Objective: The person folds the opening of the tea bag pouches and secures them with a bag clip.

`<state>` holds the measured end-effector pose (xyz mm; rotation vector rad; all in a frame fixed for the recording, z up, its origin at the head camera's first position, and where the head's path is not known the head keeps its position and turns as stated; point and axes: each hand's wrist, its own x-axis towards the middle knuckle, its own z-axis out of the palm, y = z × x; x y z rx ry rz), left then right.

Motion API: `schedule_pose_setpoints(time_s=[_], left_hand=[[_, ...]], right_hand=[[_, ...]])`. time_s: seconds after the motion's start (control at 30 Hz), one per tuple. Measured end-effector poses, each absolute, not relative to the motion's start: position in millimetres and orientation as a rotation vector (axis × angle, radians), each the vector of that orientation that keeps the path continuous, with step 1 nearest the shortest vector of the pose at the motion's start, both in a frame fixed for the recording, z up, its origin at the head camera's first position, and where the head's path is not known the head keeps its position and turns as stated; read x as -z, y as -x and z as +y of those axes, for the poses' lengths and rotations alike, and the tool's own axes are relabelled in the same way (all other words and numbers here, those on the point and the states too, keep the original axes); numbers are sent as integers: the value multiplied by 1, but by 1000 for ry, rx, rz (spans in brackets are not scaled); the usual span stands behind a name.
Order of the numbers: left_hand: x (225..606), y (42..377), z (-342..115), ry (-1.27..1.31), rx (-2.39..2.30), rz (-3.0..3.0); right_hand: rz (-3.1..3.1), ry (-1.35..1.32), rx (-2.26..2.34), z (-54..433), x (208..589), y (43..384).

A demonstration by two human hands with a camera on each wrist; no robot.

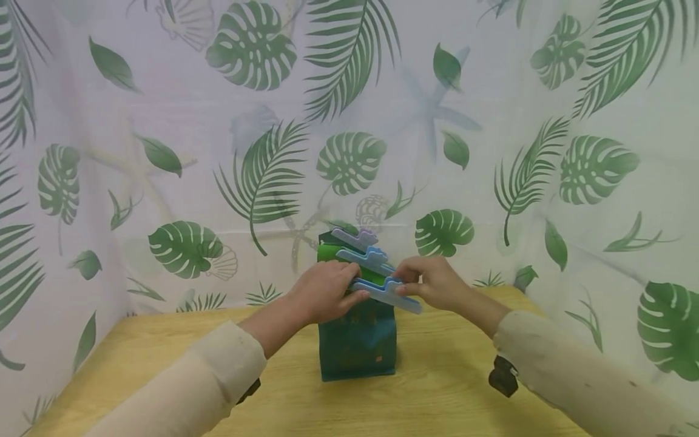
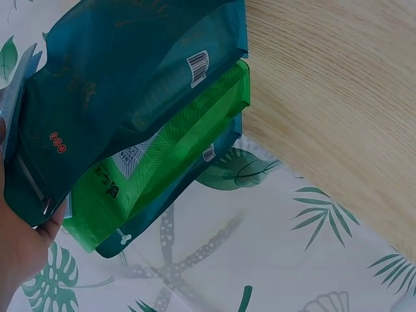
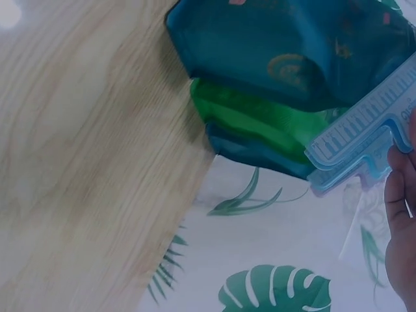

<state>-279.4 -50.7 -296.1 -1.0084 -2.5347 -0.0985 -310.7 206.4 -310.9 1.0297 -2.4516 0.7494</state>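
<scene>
Three stand-up pouches stand one behind another: a teal bag (image 1: 357,349) in front, a green bag (image 1: 327,252) behind it and another teal bag (image 1: 326,237) at the back. Across the front bag's top lies a light-blue sealing clip (image 1: 388,295), tilted down to the right. My left hand (image 1: 324,291) pinches that bag's upper left corner, thumb in front, fingers behind. My right hand (image 1: 437,282) pinches the raised tab of the front clip, near its right part. A second blue clip (image 1: 363,260) sits on the green bag, and a purple clip (image 1: 349,237) on the rear one.
The bags stand on a light wooden table (image 1: 262,376), near its back edge. Behind it hangs a white curtain (image 1: 491,182) with green leaf prints. A dark wrist camera (image 1: 503,376) hangs below my right sleeve.
</scene>
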Motion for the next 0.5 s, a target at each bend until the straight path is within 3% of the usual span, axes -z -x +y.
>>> schedule_pose_setpoints(time_s=[0.5], left_hand=[[299, 283, -60, 999, 277, -2475]], right_hand=[[-2314, -1173, -781, 196, 318, 310]])
